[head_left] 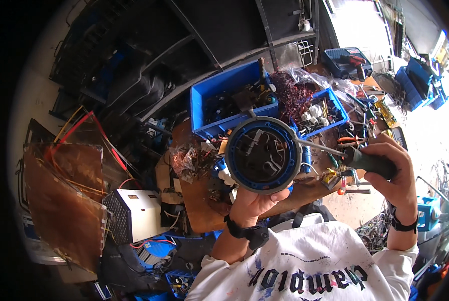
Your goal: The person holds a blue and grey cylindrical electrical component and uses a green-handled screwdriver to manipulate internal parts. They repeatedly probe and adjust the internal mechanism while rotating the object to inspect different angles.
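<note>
My left hand is closed around the underside of a round grey housing, raised above the workbench. The housing's open face is toward me, with a blue ring inside its rim and pale wires in the dark interior. My right hand grips a screwdriver by its thick dark green handle. Its metal shaft points left, and the end meets the housing's right edge near the top. Whether the tip sits on a screw or only against the rim, I cannot tell.
Beyond the housing stand a large blue bin and a smaller blue tray of mixed parts, with tangled copper-coloured wire between them. Hand tools litter the brown bench on the right. A perforated metal case stands at left.
</note>
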